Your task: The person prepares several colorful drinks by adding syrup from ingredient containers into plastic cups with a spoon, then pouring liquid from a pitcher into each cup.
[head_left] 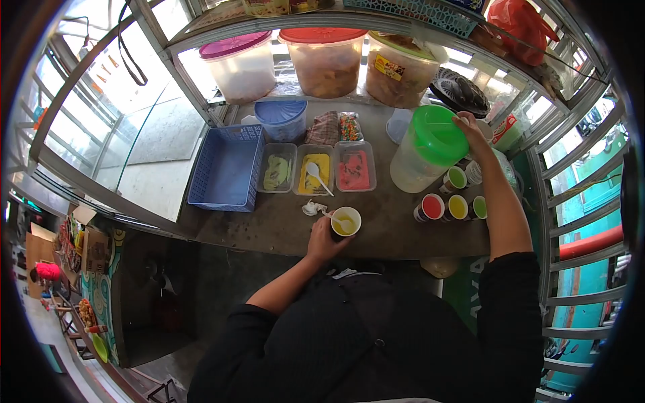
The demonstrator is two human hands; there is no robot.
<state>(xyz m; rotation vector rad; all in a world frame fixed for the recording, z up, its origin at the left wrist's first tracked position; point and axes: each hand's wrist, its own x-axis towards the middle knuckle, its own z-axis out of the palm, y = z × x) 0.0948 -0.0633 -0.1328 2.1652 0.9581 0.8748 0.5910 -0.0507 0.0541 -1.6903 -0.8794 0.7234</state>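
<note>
My left hand [323, 240] is closed around a small white cup [355, 230] near the counter's front edge. Pale yellow stuff lies inside it, and a thin white handle sticks out by my thumb. To the right, my right hand [473, 134] grips the back side of a translucent pitcher [411, 169] with a bright green lid [440, 138]; its handle is hidden by my fingers. In front of the pitcher stand several cups, among them one with red contents [431, 207], a yellow one [457, 207] and a green one [457, 177].
Behind the cup are tubs of green [277, 172], yellow [309, 181] and pink [353, 169] stuff; a white spoon [318, 176] rests on the yellow one. A blue basket [225, 168] stands left. Crumpled tissue [313, 207] lies nearby. Large lidded containers [322, 70] line the back under a shelf.
</note>
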